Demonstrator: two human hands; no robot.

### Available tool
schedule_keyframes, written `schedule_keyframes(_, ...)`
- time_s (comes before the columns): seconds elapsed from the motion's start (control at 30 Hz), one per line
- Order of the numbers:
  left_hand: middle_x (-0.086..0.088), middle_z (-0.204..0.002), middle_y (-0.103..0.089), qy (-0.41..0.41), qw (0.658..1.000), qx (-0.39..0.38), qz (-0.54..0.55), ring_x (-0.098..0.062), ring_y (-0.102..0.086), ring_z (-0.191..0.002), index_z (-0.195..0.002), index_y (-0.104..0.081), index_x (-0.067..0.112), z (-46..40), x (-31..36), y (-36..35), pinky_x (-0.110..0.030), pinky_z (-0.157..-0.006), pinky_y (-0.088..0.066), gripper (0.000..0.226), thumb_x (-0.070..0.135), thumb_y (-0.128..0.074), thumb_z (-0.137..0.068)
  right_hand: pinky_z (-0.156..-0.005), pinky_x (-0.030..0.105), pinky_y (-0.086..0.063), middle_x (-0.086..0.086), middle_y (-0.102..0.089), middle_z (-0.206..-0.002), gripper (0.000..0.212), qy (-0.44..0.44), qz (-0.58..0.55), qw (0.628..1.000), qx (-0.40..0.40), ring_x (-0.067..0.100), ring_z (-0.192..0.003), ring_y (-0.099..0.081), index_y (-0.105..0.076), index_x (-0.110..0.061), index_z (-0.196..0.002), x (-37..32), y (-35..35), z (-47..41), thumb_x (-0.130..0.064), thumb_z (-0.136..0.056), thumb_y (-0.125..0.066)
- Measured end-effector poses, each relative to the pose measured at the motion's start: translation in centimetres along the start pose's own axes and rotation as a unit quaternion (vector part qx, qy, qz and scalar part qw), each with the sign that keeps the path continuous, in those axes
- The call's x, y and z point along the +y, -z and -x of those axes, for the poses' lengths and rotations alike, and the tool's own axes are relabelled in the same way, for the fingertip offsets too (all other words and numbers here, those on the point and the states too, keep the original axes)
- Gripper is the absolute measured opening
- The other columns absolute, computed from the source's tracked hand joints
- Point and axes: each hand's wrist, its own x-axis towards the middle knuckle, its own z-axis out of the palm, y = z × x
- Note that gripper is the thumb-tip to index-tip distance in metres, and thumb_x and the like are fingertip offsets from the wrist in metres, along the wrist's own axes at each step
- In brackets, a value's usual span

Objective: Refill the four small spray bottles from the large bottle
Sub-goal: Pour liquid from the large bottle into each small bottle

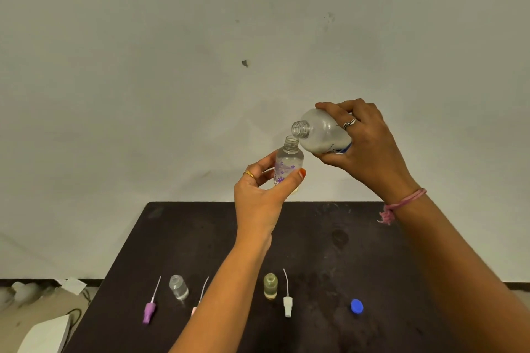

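The right hand [370,146] grips the large bottle [321,135] tipped, long axis running from 4 o'clock down to its mouth at 10, just above the open neck of the flowered spray bottle [288,163], held upright in the left hand [262,195] above the worktop [329,238].

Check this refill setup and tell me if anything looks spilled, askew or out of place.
No spill stands out. The large bottle in the right hand tilts over the floral bottle held by the left hand, as expected. Pump heads and the blue cap lie loose on the dark table, which shows faint stains.
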Motion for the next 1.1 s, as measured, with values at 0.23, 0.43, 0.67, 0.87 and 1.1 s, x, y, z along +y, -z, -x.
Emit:
schedule_keyframes(0.23,0.01,-0.107,-0.07,-0.002,1.0,0.009,-0.007,-0.007,-0.064,-0.102,-0.114,-0.067,0.027,-0.4,0.1,2.7,-0.017,-0.076,-0.055,0.047,0.023,-0.083,-0.07,-0.078,0.038,-0.05,0.017,-0.058,-0.111,0.078,-0.02,-0.014,1.0,-0.004,0.034,-0.099,-0.054,-0.054,-0.012,-0.131,-2.5,-1.6,-0.3,-0.026,-0.062,-0.088)
schedule_keyframes(0.43,0.015,-0.103,-0.069,-0.005,1.0,0.02,-0.005,0.001,-0.064,-0.096,-0.111,-0.067,0.03,-0.8,0.4,5.3,-0.007,-0.063,-0.049,0.045,0.023,-0.083,-0.069,-0.079,0.031,-0.043,0.015,-0.057,-0.111,0.077,-0.044,-0.03,0.998,-0.019,0.032,-0.099,-0.053,-0.054,-0.013,-0.131,-4.7,-3.3,-0.4,-0.027,-0.062,-0.087)
schedule_keyframes(0.67,0.021,-0.098,-0.067,-0.014,0.999,0.025,-0.018,0.004,-0.063,-0.092,-0.102,-0.065,0.036,-1.3,0.4,8.6,-0.004,-0.06,-0.046,0.04,0.021,-0.083,-0.07,-0.085,0.024,-0.041,0.011,-0.054,-0.121,0.083,-0.131,-0.12,0.981,-0.073,0.025,-0.109,-0.05,-0.048,-0.02,-0.135,-7.5,-5.9,-0.5,-0.035,-0.063,-0.086)
schedule_keyframes(0.87,0.016,-0.106,-0.068,-0.022,0.998,0.039,-0.053,0.003,-0.063,-0.098,-0.113,-0.066,0.03,-1.7,-0.3,12.6,-0.006,-0.065,-0.048,0.047,0.022,-0.083,-0.071,-0.083,0.025,-0.048,-0.001,-0.057,-0.113,0.076,-0.211,-0.229,0.945,-0.103,0.014,-0.099,-0.053,-0.053,-0.025,-0.127,-10.4,-8.5,-0.1,-0.036,-0.06,-0.087)
schedule_keyframes(1.1,0.017,-0.101,-0.069,-0.011,0.996,0.055,-0.063,0.007,-0.063,-0.093,-0.112,-0.066,0.025,-1.7,-1.7,18.2,-0.005,-0.067,-0.048,0.044,0.014,-0.082,-0.072,-0.085,0.021,-0.045,-0.021,-0.055,-0.104,0.065,-0.294,-0.363,0.874,-0.136,0.008,-0.101,-0.054,-0.049,-0.04,-0.113,-13.7,-12.4,1.0,-0.029,-0.061,-0.088)
